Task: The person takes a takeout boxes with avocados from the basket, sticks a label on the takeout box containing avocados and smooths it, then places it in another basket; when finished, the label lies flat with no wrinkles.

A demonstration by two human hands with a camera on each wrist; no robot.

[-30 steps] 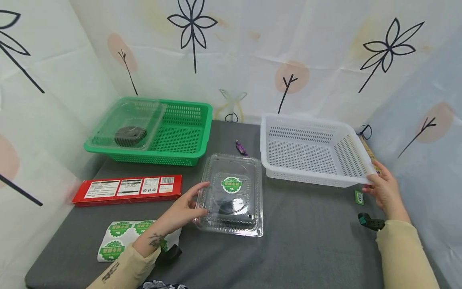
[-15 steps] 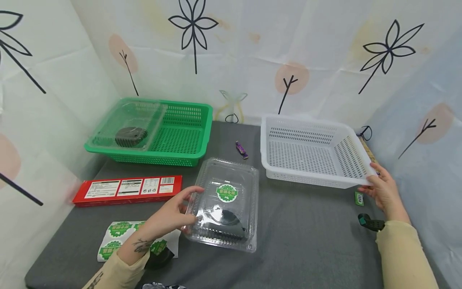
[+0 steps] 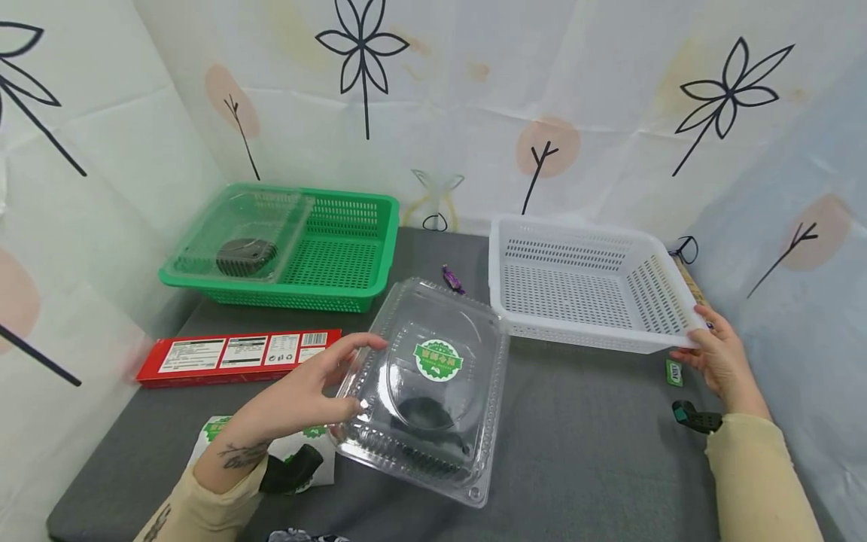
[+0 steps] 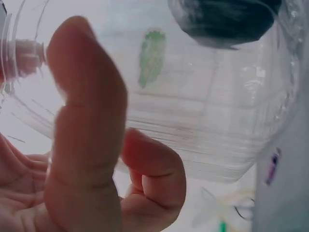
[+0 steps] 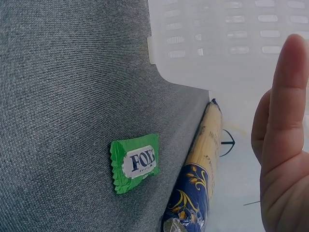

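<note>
My left hand [image 3: 287,399] grips the left edge of a clear plastic lidded box [image 3: 467,316], held tilted above the table. A round green sticker [image 3: 438,360] is on its lid, and a dark rounded thing [image 3: 425,414] lies inside; its kind is unclear. In the left wrist view, the dark thing [image 4: 227,19] shows through the plastic near the thumb and a curled finger. At the right, my right hand [image 3: 725,357] holds the front right corner of a white perforated basket [image 3: 576,331], thumb on the rim. The right wrist view shows the basket's slotted wall [image 5: 217,67].
A green basket [image 3: 345,282] at back left carries another clear box [image 3: 203,237] with a dark thing inside. A red carton [image 3: 237,360], a sticker sheet [image 3: 325,459], a purple-wrapped sweet [image 3: 452,279], a green sweet packet [image 5: 137,162] and a spaghetti packet [image 5: 198,179] lie about.
My left hand has lifted the clear box off the table, first drawing it toward me and left, then raising and tilting it. My right hand and the white basket have stayed put.
</note>
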